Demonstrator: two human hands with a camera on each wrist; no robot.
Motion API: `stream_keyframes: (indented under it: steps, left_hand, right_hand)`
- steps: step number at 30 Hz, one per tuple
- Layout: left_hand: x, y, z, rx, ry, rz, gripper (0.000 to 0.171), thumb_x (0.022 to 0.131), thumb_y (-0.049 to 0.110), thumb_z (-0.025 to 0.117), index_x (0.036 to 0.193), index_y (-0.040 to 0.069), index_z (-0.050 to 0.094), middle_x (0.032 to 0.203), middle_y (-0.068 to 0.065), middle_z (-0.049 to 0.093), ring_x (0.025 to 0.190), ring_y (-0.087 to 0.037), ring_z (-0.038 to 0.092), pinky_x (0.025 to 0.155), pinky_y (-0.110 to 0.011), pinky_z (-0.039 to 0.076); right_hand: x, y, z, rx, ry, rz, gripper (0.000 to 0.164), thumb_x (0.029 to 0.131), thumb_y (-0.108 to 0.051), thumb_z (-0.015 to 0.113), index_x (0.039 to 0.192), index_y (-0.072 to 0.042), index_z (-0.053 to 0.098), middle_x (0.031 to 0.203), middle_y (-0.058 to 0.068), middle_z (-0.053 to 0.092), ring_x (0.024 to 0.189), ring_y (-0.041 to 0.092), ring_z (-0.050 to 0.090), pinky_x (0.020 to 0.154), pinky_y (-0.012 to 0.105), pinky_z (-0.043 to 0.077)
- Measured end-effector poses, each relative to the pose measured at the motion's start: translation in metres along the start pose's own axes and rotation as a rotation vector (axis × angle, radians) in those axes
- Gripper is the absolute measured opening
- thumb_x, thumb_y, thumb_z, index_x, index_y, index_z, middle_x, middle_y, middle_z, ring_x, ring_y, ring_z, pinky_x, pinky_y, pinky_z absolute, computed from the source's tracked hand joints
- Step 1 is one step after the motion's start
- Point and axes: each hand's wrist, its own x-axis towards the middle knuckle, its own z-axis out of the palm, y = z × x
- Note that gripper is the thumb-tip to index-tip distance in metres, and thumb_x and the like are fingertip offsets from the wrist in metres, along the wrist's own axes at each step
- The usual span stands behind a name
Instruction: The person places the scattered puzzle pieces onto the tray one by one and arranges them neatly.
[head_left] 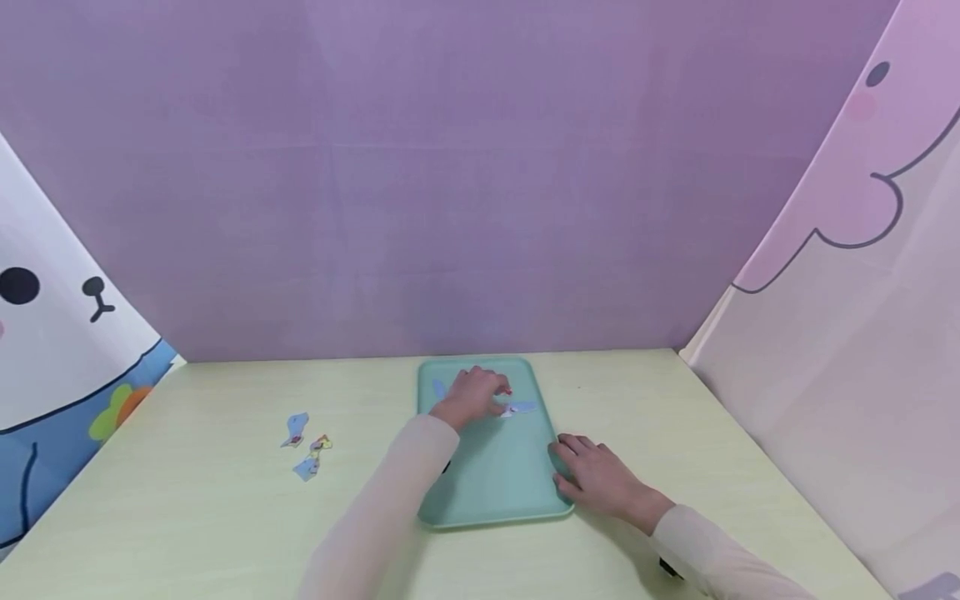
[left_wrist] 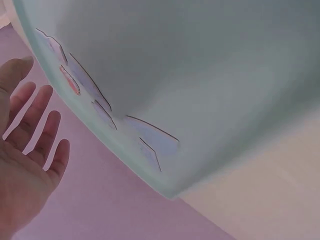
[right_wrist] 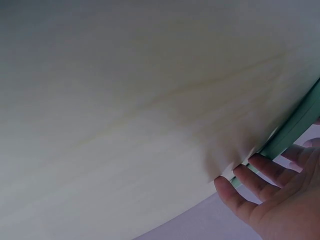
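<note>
A pale green tray (head_left: 495, 492) lies on the table, with several cut paper pieces near its far end. Above that end is my left hand (head_left: 474, 395), fingers loosely bent and holding nothing. Close to its fingertips lies a light blue piece (head_left: 522, 407); another blue piece (head_left: 439, 388) is partly covered by the hand. The left wrist view shows a long bluish piece (left_wrist: 90, 82) and a small red one (left_wrist: 70, 80) beside my spread fingers. My right hand (head_left: 603, 481) rests at the tray's right edge, its relaxed fingers (right_wrist: 257, 182) next to the tray's outer side.
Left of the tray, on the pale table (head_left: 225, 500), lie several loose pieces: a blue one (head_left: 297, 427), a yellowish one (head_left: 321, 444) and another blue one (head_left: 306, 468). A purple wall panel (head_left: 480, 183) stands behind; printed cloths flank both sides.
</note>
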Motion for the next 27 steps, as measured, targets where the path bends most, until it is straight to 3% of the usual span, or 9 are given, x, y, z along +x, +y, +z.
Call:
stream_keyframes:
  steps: [10, 19, 27]
  left_hand:
    - [-0.022, -0.016, -0.004, 0.021, 0.005, 0.013, 0.032, 0.080, 0.026, 0.070, 0.111, 0.018, 0.065, 0.107, 0.004, 0.065, 0.097, -0.018, 0.054, 0.086, -0.039, 0.043]
    - [-0.041, -0.034, -0.006, -0.023, 0.043, 0.093, 0.028, 0.079, 0.023, 0.071, 0.105, 0.015, 0.067, 0.102, 0.003, 0.067, 0.092, -0.018, 0.056, 0.082, -0.038, 0.044]
    - [-0.063, -0.050, -0.012, -0.004, 0.087, 0.121, 0.027, 0.077, 0.023, 0.072, 0.103, 0.013, 0.068, 0.100, 0.001, 0.067, 0.091, -0.020, 0.056, 0.078, -0.037, 0.046]
  right_hand:
    - [0.000, 0.000, 0.001, 0.003, -0.009, 0.010, 0.044, 0.089, -0.031, 0.054, 0.124, -0.006, 0.051, 0.127, 0.016, 0.051, 0.116, 0.032, 0.048, 0.084, 0.053, 0.045]
    - [-0.001, -0.001, -0.001, 0.010, -0.013, 0.019, 0.044, 0.089, -0.031, 0.054, 0.124, -0.006, 0.051, 0.127, 0.016, 0.051, 0.117, 0.032, 0.048, 0.085, 0.054, 0.044]
    - [0.001, -0.003, -0.003, 0.019, -0.018, 0.016, 0.044, 0.089, -0.031, 0.053, 0.124, -0.005, 0.051, 0.128, 0.017, 0.050, 0.118, 0.033, 0.047, 0.086, 0.055, 0.043]
